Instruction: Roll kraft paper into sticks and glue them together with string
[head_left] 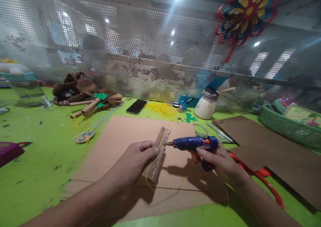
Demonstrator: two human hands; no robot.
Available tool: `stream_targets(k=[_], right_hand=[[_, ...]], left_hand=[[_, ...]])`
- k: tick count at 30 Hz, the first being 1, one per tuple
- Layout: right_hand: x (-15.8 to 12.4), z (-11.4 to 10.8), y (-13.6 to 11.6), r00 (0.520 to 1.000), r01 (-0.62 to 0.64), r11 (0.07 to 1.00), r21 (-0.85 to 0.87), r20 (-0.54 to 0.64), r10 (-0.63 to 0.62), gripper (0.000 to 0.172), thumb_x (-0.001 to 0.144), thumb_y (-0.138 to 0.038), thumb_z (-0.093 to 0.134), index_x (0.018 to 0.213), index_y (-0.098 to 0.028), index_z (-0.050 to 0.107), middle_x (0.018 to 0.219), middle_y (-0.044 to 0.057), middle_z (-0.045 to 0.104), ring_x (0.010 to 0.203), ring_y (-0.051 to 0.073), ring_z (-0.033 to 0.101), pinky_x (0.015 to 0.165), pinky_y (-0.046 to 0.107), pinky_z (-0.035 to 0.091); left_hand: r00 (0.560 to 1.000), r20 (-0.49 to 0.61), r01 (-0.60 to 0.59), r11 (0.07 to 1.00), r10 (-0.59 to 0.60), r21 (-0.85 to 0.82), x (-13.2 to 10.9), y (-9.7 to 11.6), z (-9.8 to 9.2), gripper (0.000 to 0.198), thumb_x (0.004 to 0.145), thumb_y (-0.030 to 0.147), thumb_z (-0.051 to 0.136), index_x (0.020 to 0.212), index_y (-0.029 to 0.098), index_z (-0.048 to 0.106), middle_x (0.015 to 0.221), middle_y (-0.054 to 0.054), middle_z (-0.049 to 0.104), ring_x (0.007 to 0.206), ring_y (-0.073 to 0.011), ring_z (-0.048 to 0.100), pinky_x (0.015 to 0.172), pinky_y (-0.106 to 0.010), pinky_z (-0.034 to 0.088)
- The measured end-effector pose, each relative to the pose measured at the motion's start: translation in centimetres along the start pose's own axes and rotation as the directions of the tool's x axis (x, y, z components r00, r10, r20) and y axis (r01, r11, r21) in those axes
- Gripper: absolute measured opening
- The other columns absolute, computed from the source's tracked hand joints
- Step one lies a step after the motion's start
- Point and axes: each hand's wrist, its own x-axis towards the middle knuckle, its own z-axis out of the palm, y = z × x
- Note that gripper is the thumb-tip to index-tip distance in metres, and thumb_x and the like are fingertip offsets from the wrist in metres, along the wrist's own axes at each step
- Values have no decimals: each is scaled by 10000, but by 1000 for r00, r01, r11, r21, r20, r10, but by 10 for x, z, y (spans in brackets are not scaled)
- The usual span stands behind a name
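Observation:
Between the thumb and fingers of my left hand [139,156] is a folded brown cardboard strip [158,156], tilted above the paper. A shiny, clear line, apparently glue, runs along the strip's right side. Yellow string [163,137] lies lengthwise on it and trails off its lower end. My right hand [223,161] is closed round the handle of a blue glue gun [195,142] with an orange trigger. The gun's nozzle points left, at or very near the strip's right edge; whether it touches, I cannot tell. Under both hands lie large brown paper sheets [120,130].
A black phone [136,106], yellow shredded strands [163,110] and a white jar [207,105] line the back. Rolled paper bundles [94,105] and a water container [28,90] stand left. Red-handled scissors [269,183], brown cardboard [281,153] and a green basket [291,123] are right.

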Motion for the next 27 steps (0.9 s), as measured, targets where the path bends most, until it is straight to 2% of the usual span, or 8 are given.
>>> stream_targets(k=[6,11,17,27], right_hand=[[-1,4,-3,1000,9,1000,-11,19,-8,291,819,-399,606,671,-148,615,610,24,552,598,152,506,554,268,373],[-1,3,-5,999,-4,999,-50,38,6,291,820,-407,605,692,-145,619,628,29,555,609,156,507,557,271,372],[1,-1,0,997,50,998,-38,-59,-52,262,844,-401,583,775,-152,633,651,25,562,621,154,505,595,281,378],[5,-6,8,987,68,998,-9,-145,-69,212,878,-353,559,857,-160,646,704,22,577,645,149,512,620,281,382]], left_hand=[[1000,9,-1,1000,1,-11,-1,2,0,251,705,381,630,725,138,571,671,-27,586,568,-120,484,528,-226,317],[1000,0,2,1000,-2,-3,-1,3,0,246,692,378,638,708,145,559,655,-20,579,569,-122,488,532,-227,328],[1000,-14,-4,999,4,43,-1,1,1,238,704,381,627,723,147,586,572,14,525,504,-97,425,484,-212,287],[999,12,-47,994,46,97,2,-4,-2,278,705,407,618,768,136,632,623,-27,586,532,-130,500,487,-230,318]])
